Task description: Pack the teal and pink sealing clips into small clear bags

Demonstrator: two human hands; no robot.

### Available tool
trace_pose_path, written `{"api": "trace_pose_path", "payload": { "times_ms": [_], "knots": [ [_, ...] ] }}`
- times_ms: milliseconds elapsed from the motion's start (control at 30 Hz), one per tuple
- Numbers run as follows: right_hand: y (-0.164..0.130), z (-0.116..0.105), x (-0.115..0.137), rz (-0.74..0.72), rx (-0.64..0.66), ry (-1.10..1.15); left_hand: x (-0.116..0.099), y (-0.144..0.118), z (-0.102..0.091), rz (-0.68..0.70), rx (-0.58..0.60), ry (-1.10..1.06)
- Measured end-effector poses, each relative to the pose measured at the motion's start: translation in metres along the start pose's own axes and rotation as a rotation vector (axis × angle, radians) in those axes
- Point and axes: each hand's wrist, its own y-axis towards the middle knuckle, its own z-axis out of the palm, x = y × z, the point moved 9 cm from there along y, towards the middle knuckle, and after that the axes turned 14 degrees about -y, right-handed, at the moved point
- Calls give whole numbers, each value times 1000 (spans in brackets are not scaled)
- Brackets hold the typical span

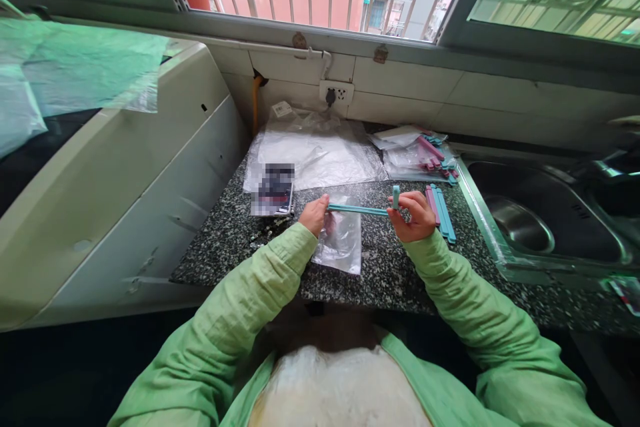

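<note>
A long light-blue bag-sealing clip is stretched level between my two hands over the counter. My left hand pinches its left end. At the other end, my right hand has its fingers closed on the clip, and a short light-blue piece stands upright at the fingertips. I cannot tell whether that piece belongs to the same clip. Below the clip lies a small clear plastic bag. Beside my right hand rest more blue clips and a pink clip.
Clear plastic sheeting covers the back of the speckled counter, near a blurred phone-like object. Bagged pink and blue clips lie back right. A metal sink borders the right side, and a pale appliance panel the left.
</note>
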Motion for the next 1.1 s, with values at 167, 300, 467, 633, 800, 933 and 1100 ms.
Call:
{"api": "trace_pose_path", "payload": {
  "times_ms": [167, 300, 467, 633, 800, 933, 1100],
  "knots": [
    [-3, 0, -6, 33, 2, 0, 2, 1, -1, -16, -5, 4],
    [-3, -2, -6, 21, -17, 17, 0, 0, -2, 12, -6, 13],
    [-3, -3, -8, 39, -11, 11, -4, -2, -4, -25, -47, 54],
    [-3, -4, -11, 65, -18, 11, -8, -4, -3, -40, -68, 42],
    [-5, -2, -14, 90, -8, -3, -3, -4, -3, -57, -52, -17],
    [-6, -1, -16, 115, 0, -18, -1, 0, -5, -23, -52, -13],
    [-5, -5, -15, 101, -32, -16, 1, 1, -8, -26, -68, 22]
  ]
}}
